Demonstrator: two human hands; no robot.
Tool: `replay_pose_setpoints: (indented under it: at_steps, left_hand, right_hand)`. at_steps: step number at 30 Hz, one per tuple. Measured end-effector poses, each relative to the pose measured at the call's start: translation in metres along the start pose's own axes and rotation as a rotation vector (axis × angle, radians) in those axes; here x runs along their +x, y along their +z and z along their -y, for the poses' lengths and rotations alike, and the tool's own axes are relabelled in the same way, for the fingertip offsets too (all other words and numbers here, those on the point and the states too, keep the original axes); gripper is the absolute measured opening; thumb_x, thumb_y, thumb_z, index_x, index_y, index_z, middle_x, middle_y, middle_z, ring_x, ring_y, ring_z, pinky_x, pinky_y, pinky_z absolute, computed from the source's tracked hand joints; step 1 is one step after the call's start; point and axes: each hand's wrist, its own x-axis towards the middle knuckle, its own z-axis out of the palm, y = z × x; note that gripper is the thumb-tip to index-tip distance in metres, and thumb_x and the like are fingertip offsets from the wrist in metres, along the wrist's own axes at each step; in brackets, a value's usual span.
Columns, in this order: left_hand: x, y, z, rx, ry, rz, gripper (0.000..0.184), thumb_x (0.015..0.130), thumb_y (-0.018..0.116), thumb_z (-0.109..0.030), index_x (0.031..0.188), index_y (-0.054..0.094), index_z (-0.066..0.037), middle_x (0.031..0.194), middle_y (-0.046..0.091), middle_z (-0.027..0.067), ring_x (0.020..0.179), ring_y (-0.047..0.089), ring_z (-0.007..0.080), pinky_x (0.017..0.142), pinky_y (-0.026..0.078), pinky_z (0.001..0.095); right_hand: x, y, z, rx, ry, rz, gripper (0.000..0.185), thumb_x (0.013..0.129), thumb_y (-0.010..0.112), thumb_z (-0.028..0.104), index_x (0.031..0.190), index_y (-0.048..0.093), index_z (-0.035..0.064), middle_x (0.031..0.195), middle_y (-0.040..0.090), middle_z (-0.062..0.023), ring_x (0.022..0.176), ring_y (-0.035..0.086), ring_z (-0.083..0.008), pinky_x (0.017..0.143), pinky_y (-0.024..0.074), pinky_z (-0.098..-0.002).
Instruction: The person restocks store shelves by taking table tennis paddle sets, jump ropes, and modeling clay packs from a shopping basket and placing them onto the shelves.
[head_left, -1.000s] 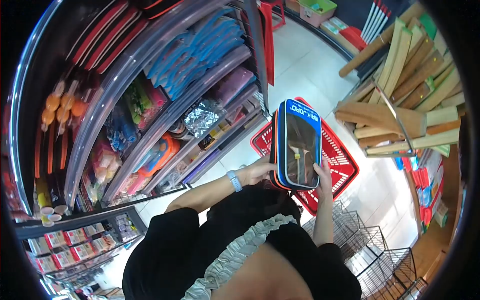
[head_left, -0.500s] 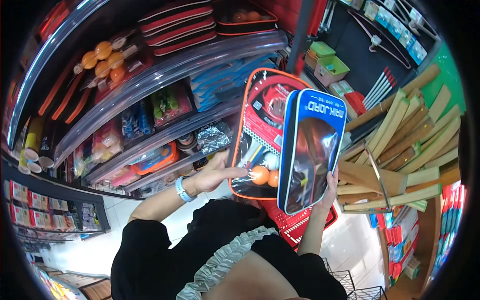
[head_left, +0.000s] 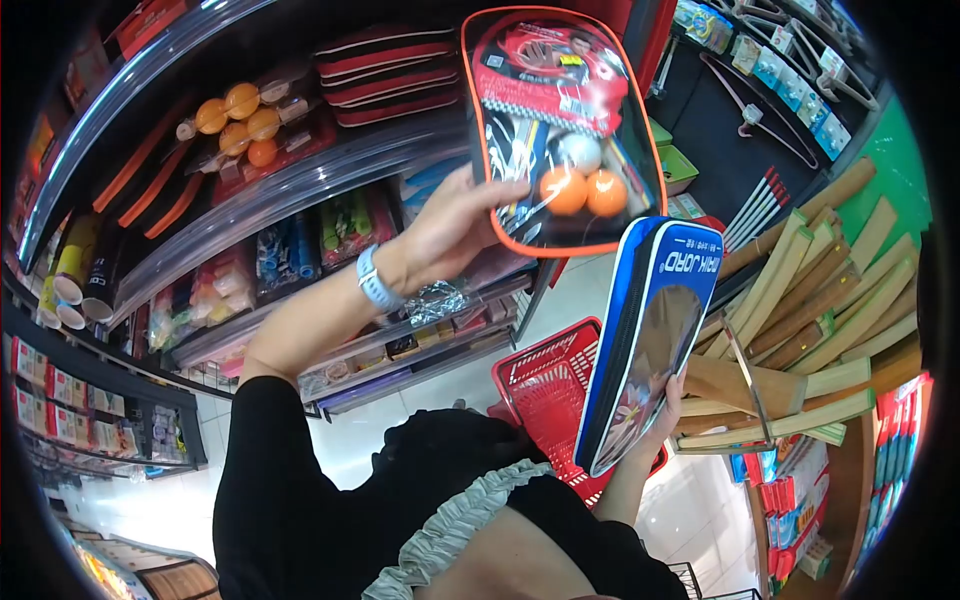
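My left hand, with a light blue watch on its wrist, grips the lower left edge of an orange-trimmed table tennis set. Through its clear front show a red card, two orange balls and a white ball. Lower and to the right, my right hand holds a blue-trimmed zip case by its right side; its fingers are partly hidden behind the case. The blue case has a clear window and stands tilted, apart from the orange-trimmed set.
A red shopping basket is below the cases. Tiered shelves on the left carry striped red-black cases and packs of orange balls. Wooden bats or sticks fill a rack at right. Hangers hang beyond.
My left hand has lifted the orange-trimmed set up and away from the blue case, toward the upper shelf. The blue case has shifted slightly down and right, and the basket shows more.
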Motion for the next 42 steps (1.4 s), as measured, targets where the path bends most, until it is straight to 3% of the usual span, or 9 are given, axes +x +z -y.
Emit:
replay_pose_setpoints:
  at_steps: [4,13,17,24,25,28,33,36,42]
  left_hand:
    - [0.042,-0.011,-0.004,0.004,0.035,0.038,0.018,0.089,0.059,-0.010,0.105,0.057,-0.002,0.098,0.065,0.0063,0.087,0.064,0.0128,0.081,0.054,0.0297]
    - [0.129,-0.025,-0.025,-0.137,0.009,-0.223,0.018,0.090,0.055,-0.011,0.099,0.052,0.004,0.097,0.061,0.0160,0.086,0.064,0.0239,0.084,0.056,0.0392]
    - [0.150,-0.030,-0.042,-0.242,0.109,-0.350,0.017,0.089,0.058,-0.013,0.097,0.051,0.000,0.098,0.057,0.0128,0.091,0.061,0.0223,0.090,0.053,0.0387]
    - [0.114,-0.027,-0.032,0.168,0.190,-0.172,0.037,0.091,0.059,-0.029,0.112,0.052,0.000,0.110,0.057,0.0174,0.101,0.059,0.0223,0.090,0.051,0.0381]
    - [0.116,-0.040,-0.027,0.223,0.126,-0.163,0.047,0.087,0.065,-0.034,0.113,0.055,0.004,0.110,0.060,0.0155,0.095,0.062,0.0204,0.080,0.053,0.0341]
    - [0.116,-0.054,-0.032,0.460,0.121,-0.115,0.049,0.086,0.065,-0.038,0.106,0.059,0.007,0.100,0.064,0.0159,0.090,0.064,0.0205,0.079,0.053,0.0301]
    - [0.122,-0.066,-0.053,1.015,0.228,-0.129,0.059,0.083,0.064,-0.048,0.086,0.066,0.011,0.081,0.066,0.0176,0.072,0.067,0.0211,0.062,0.055,0.0283]
    - [0.115,-0.061,-0.069,1.177,0.134,-0.093,0.041,0.089,0.059,-0.029,0.100,0.064,0.010,0.089,0.067,0.0167,0.076,0.067,0.0200,0.062,0.055,0.0258]
    - [0.122,-0.076,-0.073,0.990,0.119,-0.031,0.057,0.077,0.071,-0.045,0.097,0.065,0.009,0.091,0.066,0.0170,0.070,0.067,0.0209,0.058,0.056,0.0267]
  right_hand:
    - [-0.009,0.026,0.003,-0.076,-0.044,-0.014,0.050,0.086,0.053,0.001,0.133,0.037,-0.0028,0.121,0.054,-0.0137,0.106,0.058,-0.0176,0.096,0.0433,-0.0296]
    - [-0.007,0.036,0.008,-0.160,0.011,0.055,0.049,0.085,0.053,0.001,0.132,0.039,-0.0033,0.115,0.059,-0.0123,0.099,0.061,-0.0186,0.088,0.0491,-0.0307]
    - [0.010,0.044,0.012,-0.252,0.022,0.105,0.052,0.084,0.056,0.004,0.133,0.039,-0.0037,0.117,0.058,-0.0119,0.101,0.060,-0.0180,0.089,0.0469,-0.0290]
    - [0.056,0.114,0.027,-0.253,0.029,0.298,0.056,0.085,0.055,0.008,0.135,0.036,-0.0071,0.128,0.051,-0.0162,0.117,0.052,-0.0225,0.104,0.0358,-0.0331]
    - [0.063,0.126,0.031,-0.272,0.035,0.329,0.056,0.086,0.055,0.009,0.135,0.035,-0.0070,0.128,0.051,-0.0165,0.117,0.052,-0.0230,0.104,0.0355,-0.0334]
    - [0.090,0.160,0.036,-0.292,0.070,0.377,0.053,0.088,0.050,0.011,0.136,0.035,-0.0065,0.127,0.052,-0.0160,0.118,0.051,-0.0227,0.105,0.0359,-0.0344]
    - [0.155,0.222,0.031,-0.206,0.153,0.358,0.039,0.090,0.050,0.013,0.125,0.048,-0.0059,0.122,0.057,-0.0180,0.110,0.057,-0.0268,0.096,0.0449,-0.0379]
    - [0.189,0.267,0.024,-0.168,0.235,0.392,0.032,0.088,0.055,0.012,0.114,0.056,-0.0061,0.112,0.062,-0.0191,0.098,0.062,-0.0278,0.091,0.0483,-0.0393]
    - [0.273,0.326,-0.005,-0.378,0.250,0.365,0.016,0.086,0.060,0.011,0.095,0.060,-0.0014,0.090,0.066,-0.0124,0.072,0.065,-0.0208,0.064,0.0547,-0.0312]
